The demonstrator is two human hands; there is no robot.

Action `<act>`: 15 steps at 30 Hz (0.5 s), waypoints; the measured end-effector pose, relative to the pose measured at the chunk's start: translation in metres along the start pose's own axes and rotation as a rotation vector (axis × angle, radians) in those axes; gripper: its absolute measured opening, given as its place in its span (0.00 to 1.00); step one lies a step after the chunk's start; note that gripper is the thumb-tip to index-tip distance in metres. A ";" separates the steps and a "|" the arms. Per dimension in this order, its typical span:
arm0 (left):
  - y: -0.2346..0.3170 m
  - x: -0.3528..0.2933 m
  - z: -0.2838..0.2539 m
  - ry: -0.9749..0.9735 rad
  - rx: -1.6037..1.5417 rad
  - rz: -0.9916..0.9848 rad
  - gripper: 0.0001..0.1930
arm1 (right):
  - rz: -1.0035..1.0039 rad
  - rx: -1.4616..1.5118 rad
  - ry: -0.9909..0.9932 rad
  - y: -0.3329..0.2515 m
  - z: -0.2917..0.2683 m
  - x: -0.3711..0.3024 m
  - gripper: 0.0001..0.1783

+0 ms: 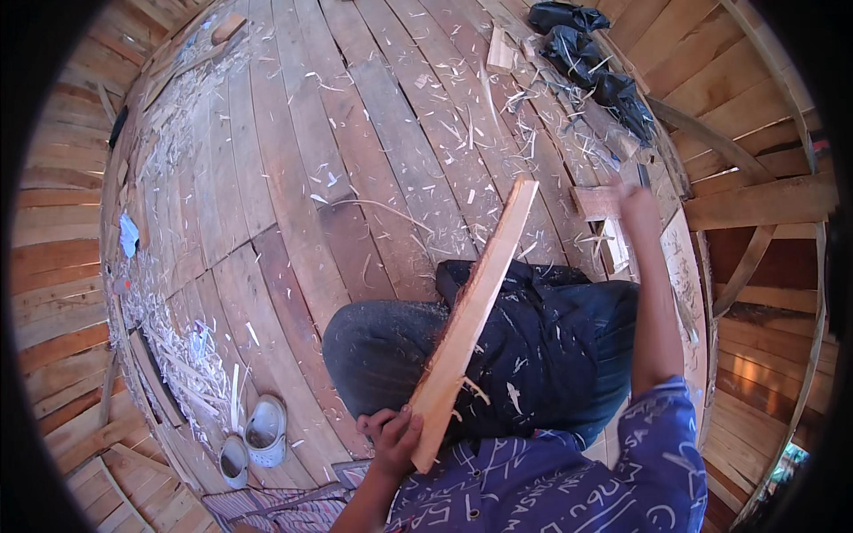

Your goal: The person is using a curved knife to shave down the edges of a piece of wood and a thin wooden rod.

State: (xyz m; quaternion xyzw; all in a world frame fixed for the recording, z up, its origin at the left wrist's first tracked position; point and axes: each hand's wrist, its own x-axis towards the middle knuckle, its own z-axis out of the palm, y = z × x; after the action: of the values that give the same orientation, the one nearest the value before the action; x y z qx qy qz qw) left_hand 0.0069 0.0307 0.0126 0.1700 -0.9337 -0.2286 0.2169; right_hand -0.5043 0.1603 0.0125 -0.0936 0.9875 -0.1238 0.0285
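Note:
A long, pale wooden board with a rough reddish-brown edge slants across my lap, its far end past my knees. Near its lower end, my left hand is closed around the board's left edge. My right hand is raised out to the right, away from the board, and looks closed and slightly blurred. A narrow dark strip shows just beyond its fingers; whether the hand holds it is unclear. Wood offcuts lie close to that hand. Curled shavings cling to the board's side and my dark trousers.
Shavings are strewn over the plank floor, with a thick heap at the left. Grey clogs stand at the lower left beside a striped cloth. Black plastic bags lie far right, near a wood block. Plank walls surround the floor.

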 end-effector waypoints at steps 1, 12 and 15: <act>-0.001 -0.002 -0.001 0.000 -0.018 -0.005 0.18 | 0.084 -0.002 0.082 0.028 -0.007 0.026 0.36; -0.004 0.000 0.001 0.015 0.026 0.010 0.18 | -0.415 0.241 -0.429 -0.063 -0.063 -0.149 0.28; -0.005 0.000 0.002 0.005 0.024 0.035 0.18 | -0.650 0.191 -0.484 -0.068 -0.064 -0.167 0.29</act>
State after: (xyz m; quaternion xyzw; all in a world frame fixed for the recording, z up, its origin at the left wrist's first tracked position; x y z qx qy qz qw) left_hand 0.0067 0.0266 0.0085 0.1568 -0.9386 -0.2134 0.2212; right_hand -0.3338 0.1431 0.0965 -0.4240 0.8553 -0.1916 0.2278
